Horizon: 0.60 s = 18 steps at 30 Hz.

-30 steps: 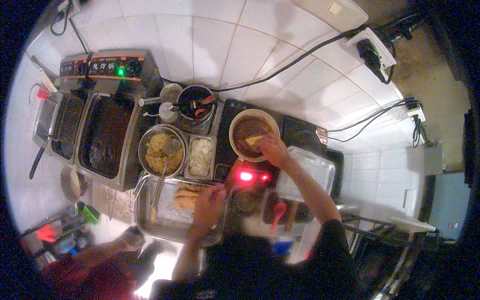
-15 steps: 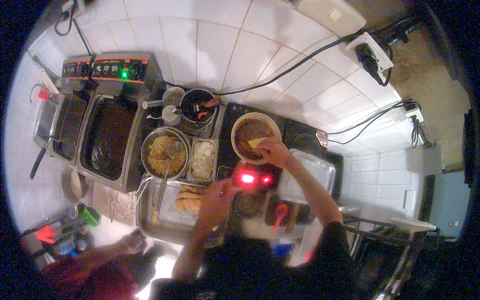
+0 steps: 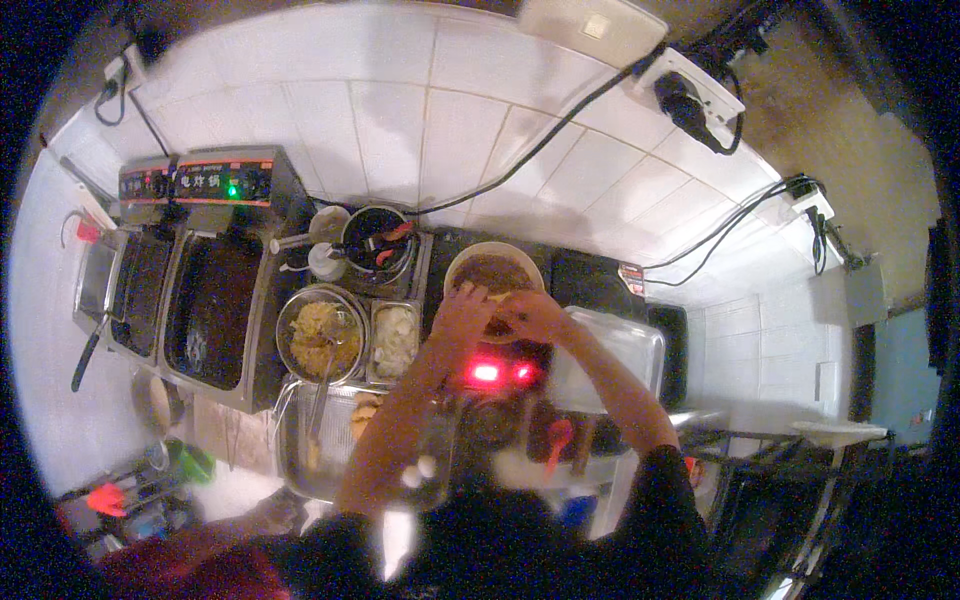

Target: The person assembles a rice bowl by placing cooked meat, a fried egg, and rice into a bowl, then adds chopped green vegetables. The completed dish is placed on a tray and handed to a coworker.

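A round, pale-rimmed pot [image 3: 455, 265] with brown contents stands on a black cooker whose red display [image 3: 487, 373] glows. My left hand [image 3: 463, 318] comes over the pot's near left side, its fingers bent in against a small pale-yellow piece [image 3: 498, 297]. From the other side my right hand [image 3: 532, 317] grips the same piece. Only a sliver of it shows between my fingers, so its kind is unclear. Both hands hide the near half of the pot.
Left of the pot are a tray of whitish pieces [image 3: 396, 340], a bowl of yellowish food [image 3: 322, 340] and a dark-oil fryer [image 3: 208, 315]. A clear lidded container [image 3: 612, 360] sits to the right. Nearer lie a wire-rack tray [image 3: 325, 440] and a red spoon [image 3: 558, 437]. Another person's arm [image 3: 235, 525] shows lower left.
My left hand has moved up from near the cooker's display to the pot and joined my right hand at the yellow piece. The whole view has shifted slightly.
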Available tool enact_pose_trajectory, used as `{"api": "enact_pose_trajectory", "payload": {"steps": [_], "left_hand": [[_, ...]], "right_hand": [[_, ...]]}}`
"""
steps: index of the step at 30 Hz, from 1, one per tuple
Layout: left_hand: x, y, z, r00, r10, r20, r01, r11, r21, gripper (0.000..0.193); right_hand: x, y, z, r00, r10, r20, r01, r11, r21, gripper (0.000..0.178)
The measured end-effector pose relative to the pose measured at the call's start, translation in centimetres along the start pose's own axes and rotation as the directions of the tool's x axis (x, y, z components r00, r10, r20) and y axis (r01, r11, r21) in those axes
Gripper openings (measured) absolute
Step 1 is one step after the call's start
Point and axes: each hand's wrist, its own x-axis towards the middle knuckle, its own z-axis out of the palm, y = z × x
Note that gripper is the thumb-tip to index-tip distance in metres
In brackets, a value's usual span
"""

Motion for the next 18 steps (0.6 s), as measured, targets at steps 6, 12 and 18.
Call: {"api": "enact_pose_trajectory", "payload": {"steps": [6,12,18], "left_hand": [[0.5,-1.0,1.4,0.995,0.093,0.048,-0.096,0.993,0.068,0.021],[1.0,-1.8,2.7,0.987,0.128,0.094,-0.132,0.990,0.042,0.023],[1.5,-1.6,2.2,0.991,0.123,0.050,-0.120,0.990,-0.070,0.044]], "right_hand": [[-0.4,2.0,1.0,0.999,0.041,0.028,-0.037,0.987,-0.154,0.019],[0.2,1.2,0.0,0.999,0.042,0.024,-0.036,0.972,-0.233,0.013],[-0.4,1.1,-0.3,0.989,-0.004,-0.149,-0.025,0.980,-0.197,0.016]]}}
